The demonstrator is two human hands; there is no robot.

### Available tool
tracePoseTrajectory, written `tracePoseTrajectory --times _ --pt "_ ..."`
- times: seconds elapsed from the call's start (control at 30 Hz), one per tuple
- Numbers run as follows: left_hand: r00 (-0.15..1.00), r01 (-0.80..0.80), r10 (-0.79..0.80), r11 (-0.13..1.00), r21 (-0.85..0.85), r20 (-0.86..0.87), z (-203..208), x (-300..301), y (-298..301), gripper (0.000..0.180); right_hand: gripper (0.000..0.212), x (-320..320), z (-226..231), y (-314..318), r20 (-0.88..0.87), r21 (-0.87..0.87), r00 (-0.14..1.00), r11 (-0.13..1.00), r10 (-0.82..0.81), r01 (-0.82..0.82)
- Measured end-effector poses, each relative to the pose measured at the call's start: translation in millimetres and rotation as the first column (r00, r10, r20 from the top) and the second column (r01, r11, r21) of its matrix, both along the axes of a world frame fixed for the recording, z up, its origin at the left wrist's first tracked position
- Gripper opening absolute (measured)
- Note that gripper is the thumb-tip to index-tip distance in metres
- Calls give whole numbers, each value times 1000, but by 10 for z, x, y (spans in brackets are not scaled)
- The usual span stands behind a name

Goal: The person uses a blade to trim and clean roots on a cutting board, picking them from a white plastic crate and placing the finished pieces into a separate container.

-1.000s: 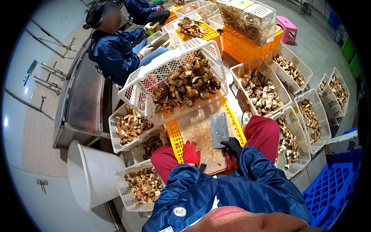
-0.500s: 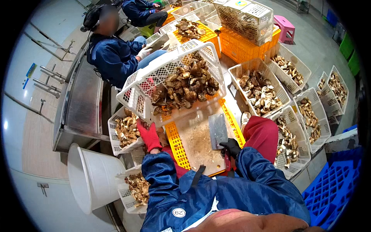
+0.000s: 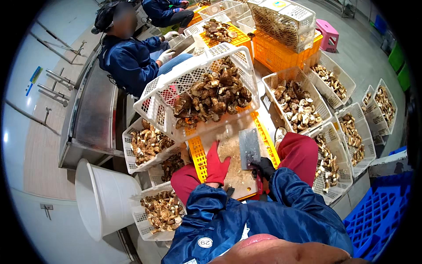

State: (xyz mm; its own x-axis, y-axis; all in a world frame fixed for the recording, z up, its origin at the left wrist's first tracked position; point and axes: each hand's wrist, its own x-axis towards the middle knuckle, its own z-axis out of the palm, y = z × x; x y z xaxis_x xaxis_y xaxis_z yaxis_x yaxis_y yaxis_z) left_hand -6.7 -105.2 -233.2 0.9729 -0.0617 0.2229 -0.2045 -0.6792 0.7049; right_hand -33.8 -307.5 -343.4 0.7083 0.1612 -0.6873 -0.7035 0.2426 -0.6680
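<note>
My left hand (image 3: pixel 216 166), in a red glove, is over the left side of the pale cutting board (image 3: pixel 234 174), thumb apart from the fingers and nothing visible in it. My right hand (image 3: pixel 264 168), in a black glove, closes on a cleaver (image 3: pixel 249 144) whose broad metal blade lies over the board. Beneath the board is a yellow plastic crate (image 3: pixel 269 143). Just beyond it, a white basket (image 3: pixel 154 108) tilts toward me, full of brown mushrooms (image 3: pixel 214 99).
White baskets of mushroom pieces stand at left (image 3: pixel 149 145) and right (image 3: pixel 294 103). A white tub (image 3: pixel 112 198) is at lower left, a blue pallet (image 3: pixel 373 220) at lower right. A person (image 3: pixel 127 66) with white gloves sits beyond the metal trough (image 3: pixel 94 119).
My left hand has left the tilted basket's lower left corner and come right over the board. The cleaver stays in my right hand. The seated person's hands have shifted.
</note>
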Motion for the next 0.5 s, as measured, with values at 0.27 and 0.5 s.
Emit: tracePoseTrajectory --times 0.27,0.5 --pt "981 -62 140 882 466 -135 -1016 -526 279 60 23 -3 -43 0 -17 38 1000 999 -19 19" --pt "980 -149 189 907 395 -65 -1175 -458 295 53 23 22 -197 -15 40 -28 999 1000 0 1"
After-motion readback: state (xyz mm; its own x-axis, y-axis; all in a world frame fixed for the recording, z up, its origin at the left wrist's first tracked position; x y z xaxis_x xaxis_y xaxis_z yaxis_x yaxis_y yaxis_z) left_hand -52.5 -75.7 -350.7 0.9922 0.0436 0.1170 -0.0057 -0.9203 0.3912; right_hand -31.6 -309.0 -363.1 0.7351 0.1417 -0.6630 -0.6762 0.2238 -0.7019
